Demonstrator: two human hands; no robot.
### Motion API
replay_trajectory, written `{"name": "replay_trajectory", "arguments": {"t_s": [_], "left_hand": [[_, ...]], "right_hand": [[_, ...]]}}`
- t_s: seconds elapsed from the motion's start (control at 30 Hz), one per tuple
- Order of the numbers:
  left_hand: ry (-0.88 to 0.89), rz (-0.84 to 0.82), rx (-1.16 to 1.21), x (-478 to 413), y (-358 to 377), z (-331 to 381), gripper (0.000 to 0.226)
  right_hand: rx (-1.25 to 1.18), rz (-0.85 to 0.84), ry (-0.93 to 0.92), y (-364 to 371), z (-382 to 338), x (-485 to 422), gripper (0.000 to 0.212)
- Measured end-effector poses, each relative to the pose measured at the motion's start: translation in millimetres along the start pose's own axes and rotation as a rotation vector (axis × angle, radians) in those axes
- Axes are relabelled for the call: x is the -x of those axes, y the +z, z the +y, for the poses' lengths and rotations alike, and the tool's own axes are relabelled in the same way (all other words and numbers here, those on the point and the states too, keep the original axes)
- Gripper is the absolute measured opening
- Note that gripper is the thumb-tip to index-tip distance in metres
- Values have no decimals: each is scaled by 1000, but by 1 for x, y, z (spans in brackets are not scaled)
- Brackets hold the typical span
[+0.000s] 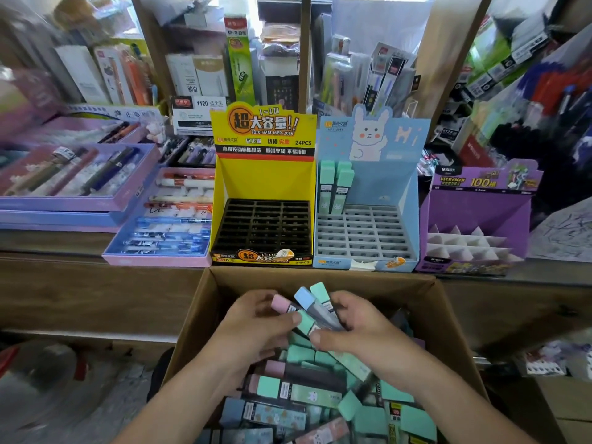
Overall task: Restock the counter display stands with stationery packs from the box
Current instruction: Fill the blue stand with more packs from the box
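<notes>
Over the box (pixel 230 280), our left grip (pixel 256 320) and right grip (pixel 360 330) together pinch a fan of packs (pixel 306 299) — pink, blue, green — near the blue stand (pixel 384 177) on the tabletop (pixel 48 242).

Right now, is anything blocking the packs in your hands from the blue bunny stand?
Nothing visible does. The held packs are over the box, and the blue stand has open slots; only its back-left corner holds mint packs.

2 bare forearms (pixel 192 390), bare left hand (pixel 256 322), bare right hand (pixel 363 330), short fingernails (pixel 296 318)
</notes>
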State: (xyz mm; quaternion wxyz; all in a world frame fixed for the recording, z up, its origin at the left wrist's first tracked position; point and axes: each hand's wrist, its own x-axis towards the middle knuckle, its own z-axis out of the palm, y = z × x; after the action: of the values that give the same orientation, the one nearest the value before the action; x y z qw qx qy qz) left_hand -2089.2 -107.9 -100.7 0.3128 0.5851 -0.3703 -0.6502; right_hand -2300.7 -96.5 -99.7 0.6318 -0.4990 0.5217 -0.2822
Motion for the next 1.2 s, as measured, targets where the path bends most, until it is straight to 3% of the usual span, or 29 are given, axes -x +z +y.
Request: {"name": "replay_trajectory", "arguments": {"t_s": [0.13,0.27,0.4,0.53,0.8,1.0,1.2], "left_hand": [[-71,-193,300,13,16,3,47],[-113,-253,336,24,33,6,38],[-138,-221,427,29,44,7,29],[-29,-102,412,31,53,13,24],[237,10,242,29,62,28,27],[371,46,290,26,54,33,24],[403,133,250,17,47,27,19]], "right_hand": [[-184,-33,-14,7,-3,3,52],[-286,-113,-40,10,-7,5,54],[-424,-215,-35,6,-13,8,46],[-512,-268,-60,-3,-17,9,40],[-544,-138,-164,-11,-20,7,37],[-619,37,-163,-20,-22,5,31],[-249,206,-233,-29,-35,0,22]]}}
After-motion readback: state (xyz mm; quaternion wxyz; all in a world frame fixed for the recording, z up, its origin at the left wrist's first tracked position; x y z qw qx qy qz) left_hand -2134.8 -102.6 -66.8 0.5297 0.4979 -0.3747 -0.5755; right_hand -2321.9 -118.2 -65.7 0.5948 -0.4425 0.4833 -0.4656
